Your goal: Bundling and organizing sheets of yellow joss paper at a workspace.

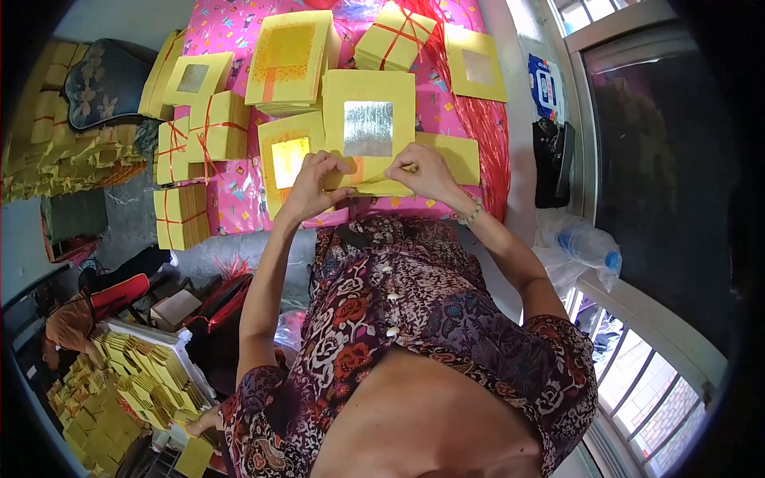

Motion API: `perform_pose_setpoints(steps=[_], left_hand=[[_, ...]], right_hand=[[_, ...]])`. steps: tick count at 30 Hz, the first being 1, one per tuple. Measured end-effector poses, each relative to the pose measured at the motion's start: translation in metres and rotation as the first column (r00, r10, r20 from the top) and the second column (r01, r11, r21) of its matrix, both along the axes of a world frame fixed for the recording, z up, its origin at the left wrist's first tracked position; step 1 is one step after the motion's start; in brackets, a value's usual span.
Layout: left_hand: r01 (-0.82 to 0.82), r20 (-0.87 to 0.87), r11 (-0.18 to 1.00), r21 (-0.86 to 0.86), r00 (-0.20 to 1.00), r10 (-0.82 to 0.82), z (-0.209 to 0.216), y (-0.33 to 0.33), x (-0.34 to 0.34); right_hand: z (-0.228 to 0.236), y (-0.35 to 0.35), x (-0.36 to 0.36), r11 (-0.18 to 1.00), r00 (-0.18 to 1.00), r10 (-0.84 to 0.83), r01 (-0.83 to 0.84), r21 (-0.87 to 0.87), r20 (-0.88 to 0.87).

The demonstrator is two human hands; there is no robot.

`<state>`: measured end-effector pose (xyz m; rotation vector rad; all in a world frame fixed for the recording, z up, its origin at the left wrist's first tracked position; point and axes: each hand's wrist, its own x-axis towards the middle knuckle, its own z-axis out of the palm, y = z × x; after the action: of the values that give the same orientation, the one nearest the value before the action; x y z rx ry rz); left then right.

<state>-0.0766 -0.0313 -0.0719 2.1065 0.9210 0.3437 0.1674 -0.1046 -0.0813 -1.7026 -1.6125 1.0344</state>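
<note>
A yellow paper sheet with a silver foil square (368,127) lies in front of me, its near edge bent up in a fold. My left hand (317,185) grips the left end of that fold, thumb low and curled fingers above. At the right end, my right hand (426,171) pinches the paper between thumb and fingertips. Under my left hand and beside the sheet is another yellow sheet with a shiny gold-looking square (290,163). A plain yellow piece (454,157) extends to the right behind my right hand.
A pink patterned cover (255,215) lies under the papers. Bundles tied with red string (217,127) stand left; a tall yellow stack (291,60) is farther back. Red plastic strands (496,151) hang along the right edge. Another person's hand (205,422) is near yellow papers lower left.
</note>
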Motion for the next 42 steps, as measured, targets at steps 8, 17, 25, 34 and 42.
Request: perform_pose_setpoints(steps=[8,17,25,34,42], left_hand=[[0.047,-0.031,0.999,0.01,0.998,-0.047,0.006,0.004,0.002],[0.032,-0.022,0.999,0.001,0.999,-0.032,-0.002,0.011,0.002],[0.1,-0.036,0.995,0.008,0.994,-0.1,0.0,0.013,0.0],[0.135,-0.102,0.991,-0.011,0.985,-0.136,0.007,0.013,-0.001],[0.121,-0.069,0.993,0.007,0.99,-0.12,0.003,0.014,-0.004]], right_hand=[[-0.001,0.005,0.003,0.993,0.998,-0.036,0.03,-0.112,-0.05],[0.01,0.001,0.005,0.997,0.997,0.081,-0.081,-0.01,-0.008],[0.012,-0.003,0.002,0.96,0.952,0.157,-0.209,0.188,0.262],[0.014,0.006,0.006,0.978,0.946,0.2,-0.21,0.012,0.255],[0.014,0.003,0.005,0.97,0.954,0.188,-0.218,0.108,0.232]])
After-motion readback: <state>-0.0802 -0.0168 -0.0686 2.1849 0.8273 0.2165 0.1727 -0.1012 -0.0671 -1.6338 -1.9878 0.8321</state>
